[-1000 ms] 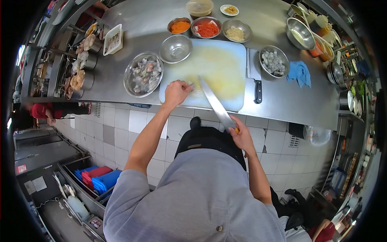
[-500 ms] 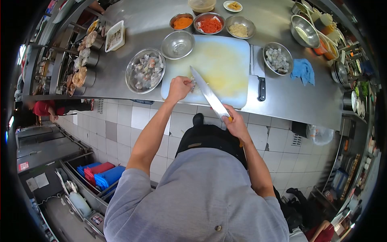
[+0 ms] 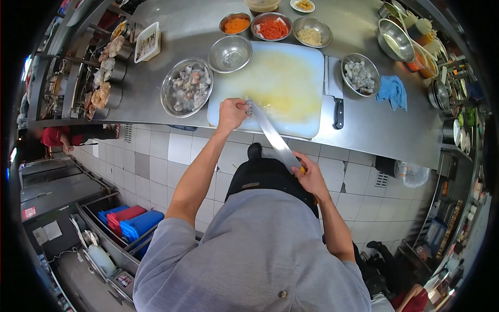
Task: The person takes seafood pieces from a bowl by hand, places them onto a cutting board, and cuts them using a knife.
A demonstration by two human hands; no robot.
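Note:
My left hand point(image 3: 233, 113) is closed in a pinch at the left side of the white cutting board point(image 3: 296, 67), fingertips on a small grey shrimp point(image 3: 249, 107). A long knife point(image 3: 274, 136) with a yellow handle is gripped in my right hand point(image 3: 311, 178) near the board's front edge. Its blade slants up and left, the tip close to the shrimp and my left fingertips. Whether the edge is in the shrimp cannot be made out. Pale bits lie beside the blade. Left of the board, a steel bowl point(image 3: 165, 93) holds grey shrimp; another steel bowl point(image 3: 376, 78) of shrimp stands to the right.
A bare-bottomed steel bowl point(image 3: 230, 54) overlaps the board's upper left corner. A black-handled knife point(image 3: 339, 112) lies along the board's right side, near a blue cloth point(image 3: 392, 92). Behind are bowls of orange food point(image 3: 235, 25), red shreds point(image 3: 272, 29) and chopped pale food point(image 3: 310, 36).
The knife has come back toward my body, its tip dropping from above the shrimp to beside it. My right hand has moved down and slightly right; my left hand stays almost in place.

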